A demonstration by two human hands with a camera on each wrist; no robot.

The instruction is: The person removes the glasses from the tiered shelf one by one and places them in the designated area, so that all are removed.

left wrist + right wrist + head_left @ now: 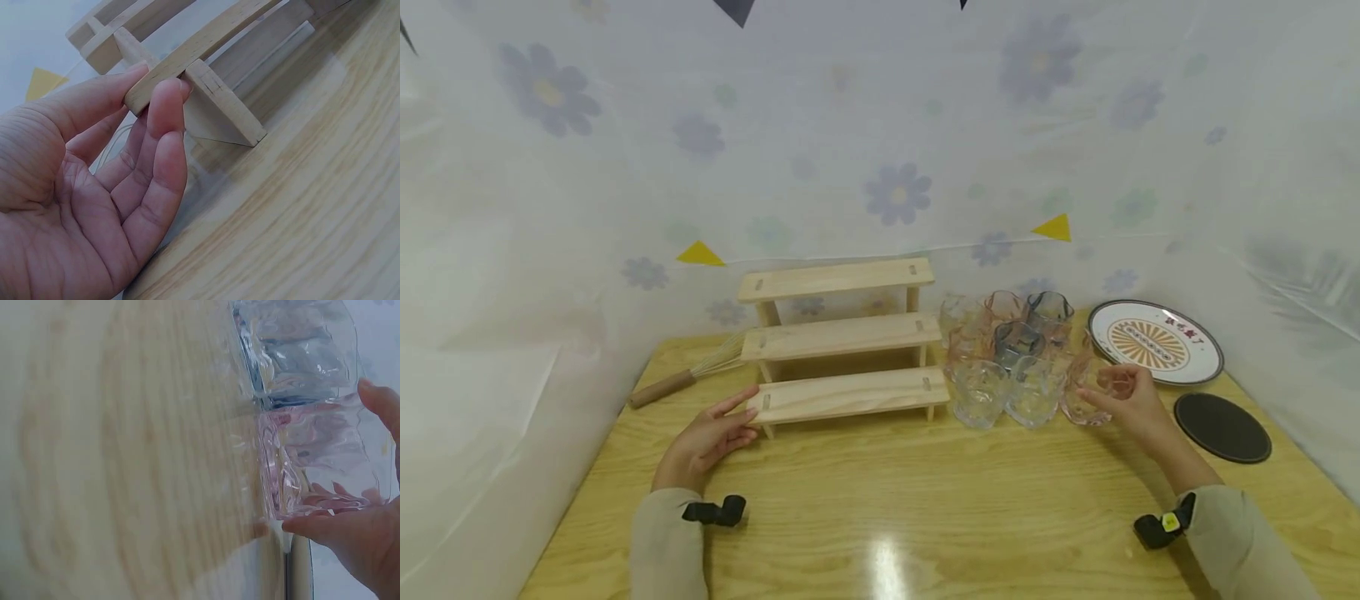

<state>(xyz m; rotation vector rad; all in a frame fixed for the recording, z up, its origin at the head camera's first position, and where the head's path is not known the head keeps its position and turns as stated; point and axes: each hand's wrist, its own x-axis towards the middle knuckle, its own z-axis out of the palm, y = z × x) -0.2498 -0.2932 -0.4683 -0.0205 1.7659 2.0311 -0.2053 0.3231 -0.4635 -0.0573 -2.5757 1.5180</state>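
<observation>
My left hand (718, 437) pinches the left end of the lowest board of a three-tier wooden shelf (850, 396). In the left wrist view the thumb lies on one face of the board end, with fingertips (167, 103) against the other. At the right end of a cluster of wavy glasses, my right hand (1131, 408) grips a pink glass (325, 459), its digits spread around the sides. The glass stands on the table beside a clear glass (1033, 396).
Behind them are more clear, pink and dark blue glasses (1018, 342). A whisk (662, 387) lies left of the shelf. On the right are a patterned plate (1206, 362) and a black round coaster (1222, 427). A flowered cloth (820, 192) hangs behind the wooden table (880, 492).
</observation>
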